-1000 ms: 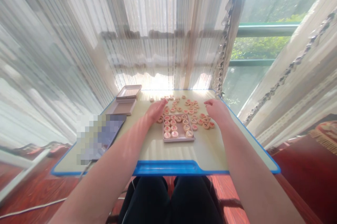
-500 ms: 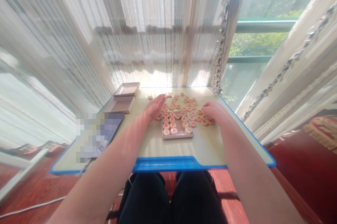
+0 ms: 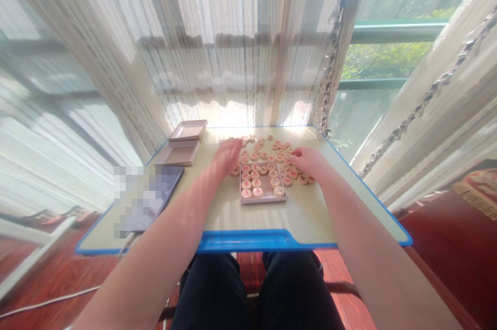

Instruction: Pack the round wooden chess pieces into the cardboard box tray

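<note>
My left hand (image 3: pixel 228 156) is raised beside the far left corner of a shallow box (image 3: pixel 267 199), its fingers stretched out and holding nothing I can see. Round wooden Chinese chess pieces with red and dark characters stand in rows inside that box. They line its left, far and right sides, and a bare patch shows in the middle. Right of the box, my right hand (image 3: pixel 306 160) is bent low over loose pieces. Its fingertips are pinched at a Chinese chess piece (image 3: pixel 288 161), partly covered by the hand. More loose pieces (image 3: pixel 292 175) lie under and around this hand.
Loose pieces (image 3: pixel 264 155) are scattered beyond the box. Two shallow trays (image 3: pixel 178 154) rest at the far left, overlapping. A dark tablet-like device (image 3: pixel 165 193), partly pixelated, lies near my left forearm. The pale table (image 3: pixel 229 216) has a blue rim. Curtains hang behind it.
My right hand has moved a little left, toward the box, its fingertips now over pieces nearer the box. My left hand stays nearly in place. The view has shifted slightly.
</note>
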`<state>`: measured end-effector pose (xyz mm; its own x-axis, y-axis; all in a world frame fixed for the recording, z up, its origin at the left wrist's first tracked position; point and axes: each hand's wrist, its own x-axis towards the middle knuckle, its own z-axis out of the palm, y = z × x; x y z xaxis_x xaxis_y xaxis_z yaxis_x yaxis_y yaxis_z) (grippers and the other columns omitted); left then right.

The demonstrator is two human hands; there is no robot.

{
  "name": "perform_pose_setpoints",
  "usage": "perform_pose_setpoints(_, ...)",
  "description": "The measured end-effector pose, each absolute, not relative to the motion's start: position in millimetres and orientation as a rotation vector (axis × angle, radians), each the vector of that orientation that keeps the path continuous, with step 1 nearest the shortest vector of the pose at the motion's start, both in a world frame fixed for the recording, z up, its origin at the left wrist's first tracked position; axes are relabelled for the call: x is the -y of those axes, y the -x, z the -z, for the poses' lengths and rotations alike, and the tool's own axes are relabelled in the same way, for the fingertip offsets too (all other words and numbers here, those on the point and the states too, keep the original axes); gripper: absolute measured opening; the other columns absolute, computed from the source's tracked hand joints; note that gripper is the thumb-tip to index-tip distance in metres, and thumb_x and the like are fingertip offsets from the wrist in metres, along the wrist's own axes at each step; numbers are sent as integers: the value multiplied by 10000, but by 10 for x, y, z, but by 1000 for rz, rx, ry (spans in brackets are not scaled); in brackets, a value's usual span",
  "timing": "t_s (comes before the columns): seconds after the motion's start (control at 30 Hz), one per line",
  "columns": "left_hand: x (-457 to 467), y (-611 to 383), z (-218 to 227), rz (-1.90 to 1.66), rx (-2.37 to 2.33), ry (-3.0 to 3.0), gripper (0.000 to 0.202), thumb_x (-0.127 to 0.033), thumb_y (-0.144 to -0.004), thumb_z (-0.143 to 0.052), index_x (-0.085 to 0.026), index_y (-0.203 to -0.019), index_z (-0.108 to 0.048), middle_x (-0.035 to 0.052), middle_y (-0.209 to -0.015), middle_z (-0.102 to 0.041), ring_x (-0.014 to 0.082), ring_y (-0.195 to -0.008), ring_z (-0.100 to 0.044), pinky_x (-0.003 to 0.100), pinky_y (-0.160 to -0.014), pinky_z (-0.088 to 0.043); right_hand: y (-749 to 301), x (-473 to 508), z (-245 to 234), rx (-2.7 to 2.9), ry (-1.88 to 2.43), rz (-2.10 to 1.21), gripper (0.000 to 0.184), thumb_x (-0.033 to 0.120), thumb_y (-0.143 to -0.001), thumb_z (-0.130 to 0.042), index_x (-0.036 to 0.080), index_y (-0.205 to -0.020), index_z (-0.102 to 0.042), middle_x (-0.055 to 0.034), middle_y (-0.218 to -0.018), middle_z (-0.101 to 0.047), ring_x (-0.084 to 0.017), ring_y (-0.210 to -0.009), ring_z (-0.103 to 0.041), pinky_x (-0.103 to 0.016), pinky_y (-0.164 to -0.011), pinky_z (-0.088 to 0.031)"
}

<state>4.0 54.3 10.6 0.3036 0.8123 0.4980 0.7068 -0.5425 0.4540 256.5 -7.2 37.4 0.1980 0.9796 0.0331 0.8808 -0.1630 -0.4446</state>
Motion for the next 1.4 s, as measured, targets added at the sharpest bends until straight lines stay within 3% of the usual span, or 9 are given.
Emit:
perform_pose_setpoints(0.1,-552,-43,-114,-1107,-1434,-2478,508,-371,-955,-167,-172,-921,-633,81,-954,-667,196,-1045,-569,380,-1078,-323,-2581,22,-294,1759,2023,-191,333,258,-769,-505,167,-1035,-683,-115,-1120,-635,-232,-936,-611,-303,-800,-447)
perform_pose_setpoints(0.17,-572,-60,-108,-1105,-1466,-2459,437,-366,-944,-240,-166,-978,-628,84,-1030,-661,194,-1078,-556,367,-1080,-322,-2577,-26,-238,1771,1933,-100,315,257,-787,-483,166,-1011,-685,-120,-1142,-612,-233,-980,-590,-317,-865,-433)
perform_pose_setpoints(0.3,-718,-139,-133,-912,-1685,-2249,352,-353,-876,-405,-164,-1081,-619,87,-1156,-635,225,-1113,-552,352,-1004,-404,-2499,-135,-161,1865,1754,-27,408,300,-845,-452,165,-1204,-591,-118,-1191,-583,-256,-1127,-498,-363,-991,-368)
perform_pose_setpoints(0.37,-852,-193,-173,-853,-1733,-2222,349,-300,-861,-413,-171,-1117,-610,78,-1192,-624,221,-1116,-553,341,-994,-410,-2453,-178,-138,1938,1712,-33,455,342,-883,-405,172,-1287,-526,-111,-1225,-571,-267,-1145,-476,-394,-1003,-357)
perform_pose_setpoints(0.53,-1232,-311,-229,-748,-1710,-2306,394,-239,-815,-461,-195,-1185,-590,54,-1262,-592,209,-1156,-532,309,-997,-404,-2425,-214,-92,2010,1670,-66,454,383,-929,-317,187,-1272,-541,-86,-1196,-608,-250,-1113,-495,-399,-996,-358)
perform_pose_setpoints(0.83,-1412,-173,-115,-659,-1469,-2496,225,-307,-766,-528,-215,-833,-722,25,-879,-709,199,-903,-617,267,-832,-471,-2399,-205,-66,2015,1609,-26,399,354,-936,-323,179,-1094,-644,-74,-1096,-651,-215,-1024,-524,-354,-939,-373)
perform_pose_setpoints(1.13,-1453,-175,-90,-695,-1485,-2583,313,-293,-862,-397,-174,-846,-686,65,-949,-642,177,-873,-583,296,-846,-460,-2380,-109,-160,1912,1694,139,356,374,-920,-369,242,-909,-700,-38,-1014,-692,-235,-1035,-501,-395,-920,-311)
perform_pose_setpoints(1.27,-1477,-220,-88,-699,-1428,-2529,412,-376,-889,-355,-167,-731,-673,67,-867,-624,177,-829,-582,311,-831,-460,-2374,-97,-183,1925,1677,119,371,390,-919,-365,238,-904,-704,-50,-1014,-691,-237,-1046,-495,-395,-941,-305)
perform_pose_setpoints(1.4,-1491,-251,-82,-776,-1428,-2306,454,-464,-873,-369,-172,-746,-692,51,-835,-655,172,-791,-598,286,-762,-471,-2409,-72,-201,1967,1656,93,342,376,-904,-398,233,-908,-709,-54,-1021,-691,-247,-1052,-502,-409,-966,-320)
